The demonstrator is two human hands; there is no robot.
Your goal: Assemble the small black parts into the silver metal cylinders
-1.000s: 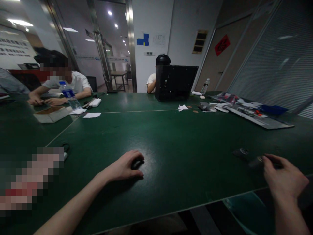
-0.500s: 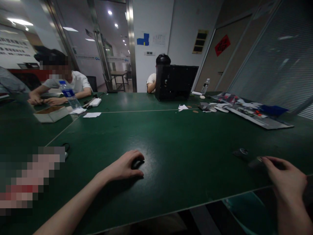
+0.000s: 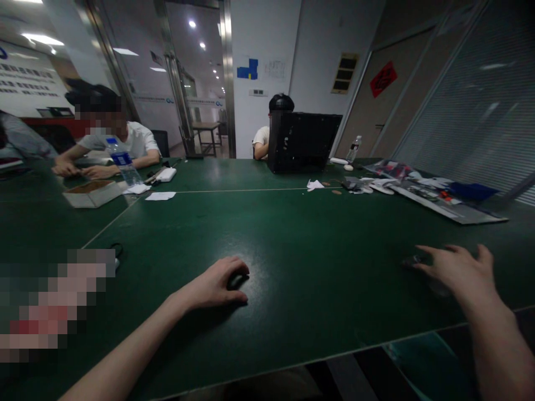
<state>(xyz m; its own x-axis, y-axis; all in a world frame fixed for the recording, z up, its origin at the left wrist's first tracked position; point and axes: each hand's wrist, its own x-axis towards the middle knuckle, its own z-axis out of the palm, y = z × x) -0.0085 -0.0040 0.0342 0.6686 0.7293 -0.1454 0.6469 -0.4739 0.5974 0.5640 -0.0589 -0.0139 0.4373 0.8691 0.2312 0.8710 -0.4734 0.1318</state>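
My left hand [image 3: 221,283] rests on the green table [image 3: 292,239], its fingers bent and the thumb apart from them. Only shadow shows in the gap between them. Over the right part of the table, my right hand [image 3: 460,270] is open with its fingers spread. Its thumb and index fingertips are at a small dark object [image 3: 412,261], too blurred to name; they do not look closed on it. A second dark, see-through-looking object [image 3: 438,288] lies under the palm, partly hidden by the hand.
A white open box [image 3: 92,196], a water bottle [image 3: 124,162] and papers [image 3: 161,196] are at the left. A black case [image 3: 305,143] stands at the far edge. A board with clutter [image 3: 463,211] lies far right. Two people sit across the table.
My right hand has let go of the nearer dark object, moved left and forward, and spread its fingers by the farther one. My left hand has stayed in place.
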